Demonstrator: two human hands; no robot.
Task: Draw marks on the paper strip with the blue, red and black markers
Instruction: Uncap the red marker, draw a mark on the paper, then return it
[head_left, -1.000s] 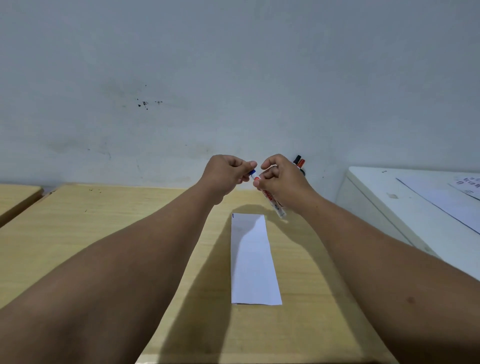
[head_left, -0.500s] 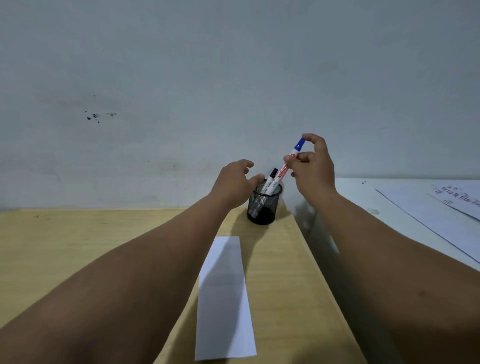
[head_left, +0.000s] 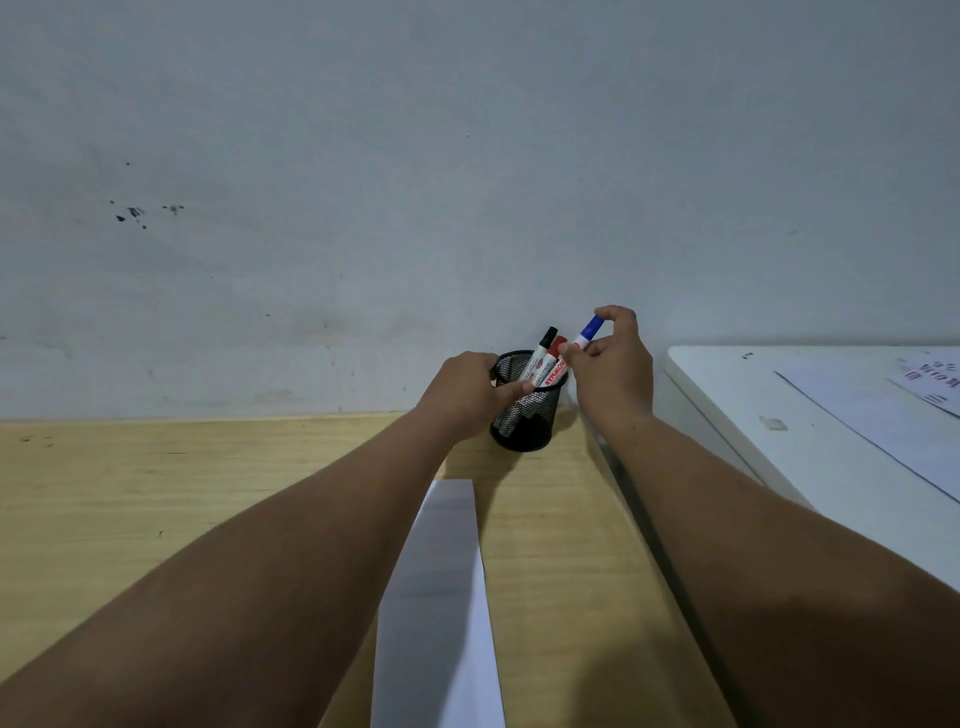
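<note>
1. Nearest: paper strip flat on the wooden desk, between the two forearms.
2. Farther: left hand curled around the mesh cup, thumb across its front.
3. In the cup: black marker and red marker, leaning right.
4. Farthest: right hand pinching the blue marker, capped, just above the cup rim.

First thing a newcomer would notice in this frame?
The two hands meeting at the black mesh cup by the wall: the left hand steadies its rim, the right hand pinches the blue marker beside it. The black marker and red marker stand in the cup. A white paper strip lies between the forearms on the wooden table.
</note>
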